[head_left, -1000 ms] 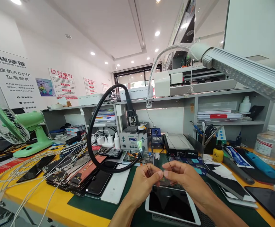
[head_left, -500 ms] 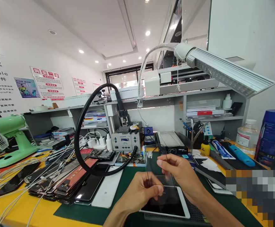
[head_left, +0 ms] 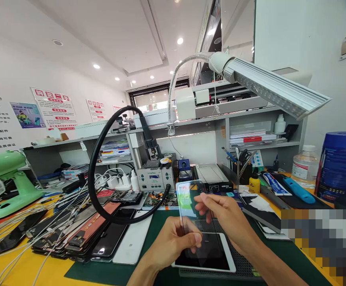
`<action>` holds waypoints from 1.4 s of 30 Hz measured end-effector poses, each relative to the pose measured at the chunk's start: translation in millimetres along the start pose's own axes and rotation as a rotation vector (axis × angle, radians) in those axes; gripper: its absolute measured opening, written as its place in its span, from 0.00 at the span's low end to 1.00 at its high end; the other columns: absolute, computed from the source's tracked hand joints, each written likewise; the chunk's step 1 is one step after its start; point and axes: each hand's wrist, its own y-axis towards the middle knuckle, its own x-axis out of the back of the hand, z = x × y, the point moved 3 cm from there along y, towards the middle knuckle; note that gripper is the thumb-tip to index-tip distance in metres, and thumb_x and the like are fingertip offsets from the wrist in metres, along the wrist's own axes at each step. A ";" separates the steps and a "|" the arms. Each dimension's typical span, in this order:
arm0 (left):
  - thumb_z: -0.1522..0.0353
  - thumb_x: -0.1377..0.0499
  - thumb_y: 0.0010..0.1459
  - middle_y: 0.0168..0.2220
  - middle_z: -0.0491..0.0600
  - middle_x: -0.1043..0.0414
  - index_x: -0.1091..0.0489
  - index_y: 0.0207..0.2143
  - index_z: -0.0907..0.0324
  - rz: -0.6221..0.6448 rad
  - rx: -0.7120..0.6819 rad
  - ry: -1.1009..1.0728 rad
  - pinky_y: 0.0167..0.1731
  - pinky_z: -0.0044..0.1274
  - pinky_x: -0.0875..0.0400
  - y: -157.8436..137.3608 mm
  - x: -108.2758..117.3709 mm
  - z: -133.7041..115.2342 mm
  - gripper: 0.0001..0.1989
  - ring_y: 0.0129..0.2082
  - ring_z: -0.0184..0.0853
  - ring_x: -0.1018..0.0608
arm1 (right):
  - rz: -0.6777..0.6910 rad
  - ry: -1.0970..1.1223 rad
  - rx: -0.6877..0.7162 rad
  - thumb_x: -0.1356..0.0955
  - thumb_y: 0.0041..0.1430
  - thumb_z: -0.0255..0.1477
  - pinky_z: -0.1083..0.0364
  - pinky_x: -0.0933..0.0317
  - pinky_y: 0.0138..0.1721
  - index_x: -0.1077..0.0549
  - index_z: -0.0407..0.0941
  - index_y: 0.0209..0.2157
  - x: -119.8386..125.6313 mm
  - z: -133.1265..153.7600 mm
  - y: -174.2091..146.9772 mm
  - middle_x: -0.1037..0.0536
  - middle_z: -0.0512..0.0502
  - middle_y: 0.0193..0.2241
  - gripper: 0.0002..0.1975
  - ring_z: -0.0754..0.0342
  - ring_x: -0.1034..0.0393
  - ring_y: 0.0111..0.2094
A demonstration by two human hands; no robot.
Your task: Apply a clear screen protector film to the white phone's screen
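Note:
Between my hands a clear glass screen protector [head_left: 186, 203] with a thin dark edge stands tilted up, catching a bright green and white reflection. My left hand [head_left: 177, 240] is closed on its lower left part, thumb against the fingers. At the right edge, higher up, my right hand [head_left: 219, 210] has its fingers curled and pinched against the sheet; the exact contact is hard to make out. Beneath both hands lies a white-framed tablet [head_left: 231, 258] with a dark screen facing up. It rests partly on a black perforated pad [head_left: 244, 260].
A green mat [head_left: 101, 274] covers the yellow bench. Stacked phones and screens [head_left: 83, 234] lie left, beside a white phone back [head_left: 133, 242] and loose cables. A thick black hose [head_left: 94, 159] loops from the hot-air station [head_left: 155, 178]. A lamp [head_left: 274, 85] hangs overhead.
The view has turned slightly right. The screen protector now shows a bright reflection and is plainer to see. Both hands keep nearly the same place over the tablet.

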 end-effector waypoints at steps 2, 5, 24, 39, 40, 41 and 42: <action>0.58 0.28 0.51 0.24 0.48 0.27 0.24 0.27 0.65 -0.005 0.000 -0.012 0.25 0.20 0.34 0.0 0.7 1.0 0.18 0.22 0.28 0.28 | 0.031 0.056 -0.046 0.27 0.53 0.53 0.52 0.39 0.30 0.18 0.43 0.30 -0.7 3.7 -0.8 0.21 0.42 0.31 0.25 0.46 0.30 0.35; 0.58 0.28 0.51 0.24 0.49 0.26 0.24 0.27 0.65 -0.004 0.004 -0.030 0.25 0.21 0.32 0.5 1.2 3.2 0.17 0.22 0.28 0.28 | 0.065 0.125 -0.106 0.26 0.51 0.53 0.52 0.38 0.30 0.18 0.42 0.32 -0.1 10.3 -2.8 0.22 0.42 0.30 0.25 0.47 0.32 0.35; 0.60 0.28 0.52 0.24 0.49 0.26 0.23 0.27 0.65 0.017 -0.003 -0.041 0.26 0.20 0.32 -0.9 1.1 3.7 0.16 0.23 0.28 0.27 | 0.140 0.133 -0.100 0.26 0.54 0.51 0.54 0.39 0.30 0.26 0.44 0.26 0.5 11.0 -2.1 0.30 0.48 0.28 0.23 0.51 0.37 0.33; 0.57 0.35 0.61 0.31 0.50 0.22 0.23 0.45 0.62 -0.042 -0.122 -0.138 0.31 0.23 0.30 -1.2 2.2 -3.3 0.18 0.25 0.30 0.24 | 0.190 0.174 -0.130 0.26 0.56 0.48 0.54 0.39 0.32 0.22 0.43 0.29 -0.9 11.3 -5.6 0.26 0.47 0.30 0.20 0.52 0.34 0.33; 0.58 0.35 0.61 0.32 0.50 0.22 0.23 0.44 0.62 -0.054 -0.141 -0.144 0.32 0.24 0.30 -1.5 3.1 -3.6 0.17 0.26 0.30 0.24 | 0.197 0.176 -0.128 0.26 0.56 0.48 0.54 0.39 0.32 0.23 0.43 0.29 -1.8 11.2 -6.3 0.26 0.47 0.30 0.20 0.52 0.34 0.33; 0.59 0.34 0.61 0.32 0.51 0.22 0.23 0.44 0.62 -0.060 -0.155 -0.147 0.33 0.24 0.30 -1.9 4.0 -3.6 0.16 0.27 0.31 0.24 | 0.200 0.178 -0.129 0.26 0.56 0.48 0.54 0.39 0.32 0.23 0.43 0.28 -2.6 11.2 -6.8 0.26 0.47 0.30 0.21 0.53 0.34 0.32; 0.60 0.34 0.61 0.32 0.51 0.22 0.22 0.43 0.62 -0.061 -0.165 -0.147 0.33 0.24 0.30 -2.3 4.7 -3.4 0.15 0.27 0.31 0.24 | 0.199 0.179 -0.134 0.26 0.56 0.48 0.54 0.39 0.32 0.22 0.43 0.28 -3.4 11.1 -7.1 0.26 0.47 0.30 0.21 0.53 0.34 0.32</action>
